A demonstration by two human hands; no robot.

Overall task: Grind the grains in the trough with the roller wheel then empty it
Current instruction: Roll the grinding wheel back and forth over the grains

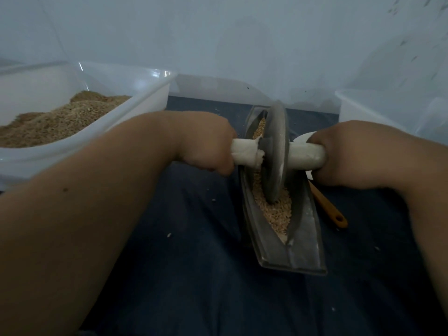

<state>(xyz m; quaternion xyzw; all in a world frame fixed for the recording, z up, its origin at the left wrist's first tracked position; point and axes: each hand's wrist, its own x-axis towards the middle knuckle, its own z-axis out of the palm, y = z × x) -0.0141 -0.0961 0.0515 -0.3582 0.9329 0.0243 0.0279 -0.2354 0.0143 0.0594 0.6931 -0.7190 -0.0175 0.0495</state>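
View from above, looking down past two bare forearms. Right of centre, a grey, boat-shaped metal trough (pixel 308 238) lies lengthwise on a dark blue cloth (pixel 194 275), its near end toward the viewer. Pale tan grains (pixel 276 213) fill its narrow channel, showing both in front of and behind the wheel.

A grey metal disc, the roller wheel (pixel 276 151), stands upright on edge in the channel. Its lower rim is sunk in the grains about midway along the trough. A white-wrapped axle (pixel 303 154) runs through the wheel's centre and sticks out on both sides. The left hand (pixel 206 146) is curled tightly round the left end of the axle, and the right hand (pixel 344 154) is curled round the right end (both hands are closed fists on the wrapping).

At left stands a large translucent white plastic tub (pixel 150 93) holding a heaped mound of brown ground meal (pixel 60 117). At far right is a second translucent plastic tub (pixel 388 112); what it holds cannot be seen.

Just right of the trough, partly under the right hand, lies an orange-handled utensil (pixel 329 209) with a hole at the handle's end and a white head. A few stray grains (pixel 169 235) dot the cloth. A pale wall (pixel 218 32) rises behind.
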